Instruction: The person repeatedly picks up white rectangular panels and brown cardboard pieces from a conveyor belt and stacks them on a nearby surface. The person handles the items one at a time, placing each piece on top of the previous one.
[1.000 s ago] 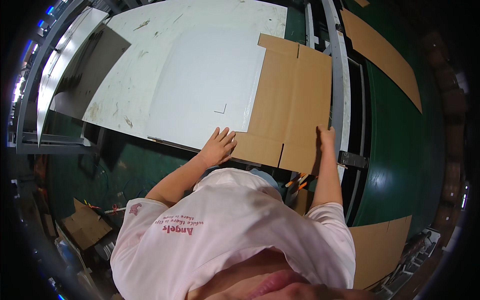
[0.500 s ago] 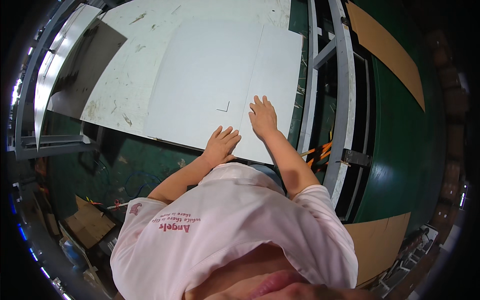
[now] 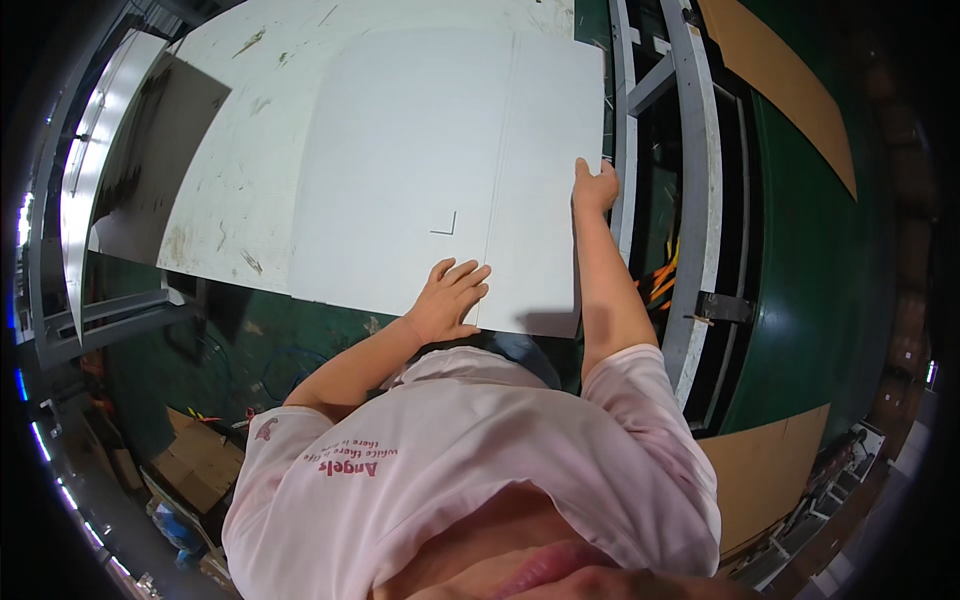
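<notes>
A large white sheet [image 3: 395, 150] lies on the worktable in front of me, with a straight crease running away from me near its right side and a small L-shaped mark or cut [image 3: 446, 226] left of that crease. My left hand [image 3: 450, 300] rests flat on the sheet by the near edge, fingers spread, fingertips reaching the crease. At the sheet's right edge, my right hand [image 3: 597, 188] grips the border with the thumb on top; its other fingers are mostly hidden. The strip right of the crease looks slightly raised.
The pale, scuffed worktable [image 3: 240, 130] extends left beneath the sheet. A bent metal-like panel [image 3: 105, 140] stands at far left. Grey frame rails [image 3: 690, 150] run along the right, with orange cables [image 3: 663, 275] beside them. Brown cardboard sheets [image 3: 775, 75] lie farther right, over green flooring.
My right hand has moved right, from lying on the sheet beside the crease to gripping its right edge. The near right corner has shifted right. My left hand stays almost in place.
</notes>
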Tool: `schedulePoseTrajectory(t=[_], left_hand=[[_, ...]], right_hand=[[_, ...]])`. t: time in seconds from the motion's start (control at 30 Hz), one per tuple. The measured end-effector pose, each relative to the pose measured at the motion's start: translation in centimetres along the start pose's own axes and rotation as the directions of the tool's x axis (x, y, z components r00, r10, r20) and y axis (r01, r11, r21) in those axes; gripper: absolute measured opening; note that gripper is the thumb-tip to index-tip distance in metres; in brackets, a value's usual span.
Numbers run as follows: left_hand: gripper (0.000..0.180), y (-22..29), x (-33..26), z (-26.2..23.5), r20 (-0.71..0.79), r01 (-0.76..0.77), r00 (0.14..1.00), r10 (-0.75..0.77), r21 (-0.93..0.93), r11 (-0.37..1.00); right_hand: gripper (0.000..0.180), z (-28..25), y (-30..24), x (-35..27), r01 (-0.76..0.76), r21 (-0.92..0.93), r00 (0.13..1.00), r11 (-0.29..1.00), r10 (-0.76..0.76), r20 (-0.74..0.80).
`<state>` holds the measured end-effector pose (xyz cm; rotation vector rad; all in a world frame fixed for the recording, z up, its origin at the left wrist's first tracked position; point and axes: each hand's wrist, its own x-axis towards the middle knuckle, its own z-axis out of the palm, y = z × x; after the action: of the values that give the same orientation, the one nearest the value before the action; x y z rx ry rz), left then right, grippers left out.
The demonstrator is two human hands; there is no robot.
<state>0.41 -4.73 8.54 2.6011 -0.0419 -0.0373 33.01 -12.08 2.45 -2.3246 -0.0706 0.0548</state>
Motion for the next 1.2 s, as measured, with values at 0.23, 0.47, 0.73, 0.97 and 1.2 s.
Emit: schedulePoseTrajectory(t=[0.23,0.47,0.73,0.97,1.2], left_hand=[[0.065,-6.0,6.8,-2.2,-0.119,-0.114,0.984,0.134,0.158,0.981],[0.079,-7.0,8.2,1.6,-0.572,0.083,0.804,-0.162,-0.161,0.983],[0.076,-6.6,9.5,-0.2,-0.010,0.147,0.989,-0.148,0.169,0.975],[0.078,-6.8,9.5,0.4,-0.030,0.115,0.993,-0.112,0.136,0.984],[0.078,-7.1,9.8,0.1,-0.054,0.115,0.993,-0.107,0.158,0.981]], right_hand=[[0.042,0.6,-3.4,1.2,-0.280,-0.055,0.960,0.959,0.278,-0.030],[0.038,3.3,-3.1,1.4,-0.041,-0.377,0.998,0.926,0.056,0.031],[0.054,2.8,-6.4,7.0,-0.236,-0.292,0.954,0.927,0.278,0.110],[0.067,5.0,-4.5,9.8,-0.349,-0.212,0.908,0.913,0.386,0.163],[0.063,3.3,-4.2,8.0,-0.172,-0.170,0.960,0.970,0.203,0.191]])
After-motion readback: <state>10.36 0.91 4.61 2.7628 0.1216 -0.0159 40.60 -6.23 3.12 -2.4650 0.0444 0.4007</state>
